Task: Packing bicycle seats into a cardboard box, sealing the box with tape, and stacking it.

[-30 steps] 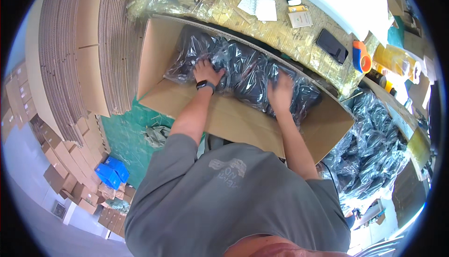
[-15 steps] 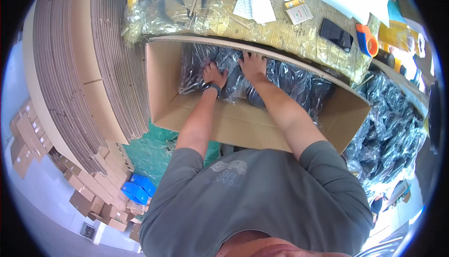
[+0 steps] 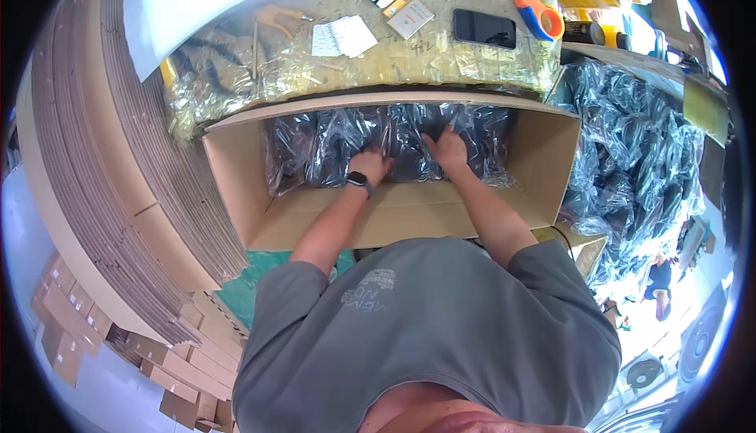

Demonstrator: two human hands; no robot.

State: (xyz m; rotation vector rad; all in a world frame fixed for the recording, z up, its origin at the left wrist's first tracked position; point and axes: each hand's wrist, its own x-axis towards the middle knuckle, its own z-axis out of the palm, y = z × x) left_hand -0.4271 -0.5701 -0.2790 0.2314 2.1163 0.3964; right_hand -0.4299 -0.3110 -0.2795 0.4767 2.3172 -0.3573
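Observation:
Clear plastic bags with dark contents [image 3: 339,145] stand in a row along the far side of an open cardboard box [image 3: 339,228] in front of me. My left hand [image 3: 370,167], with a dark watch [image 3: 357,180] on the wrist, presses against the bags left of the middle. Its thumb points out and its fingertips are partly lost among the plastic. To its right, my right hand [image 3: 449,151] rests on the bags with thumb and forefinger spread apart; its other fingers are hard to see. Neither hand grips a bag.
Stacked flat cardboard [image 3: 126,157] rises at the left. Behind the box, a plastic-wrapped worktop [image 3: 354,66] holds a phone [image 3: 484,29], an orange-and-blue tape dispenser [image 3: 539,17], papers [image 3: 344,37] and an orange air gun [image 3: 277,18]. More bagged dark items [image 3: 630,149] are heaped at the right.
My view has shifted, so the box appears squarer to me. Both hands have moved rightward along the bags and toward the near side of the row.

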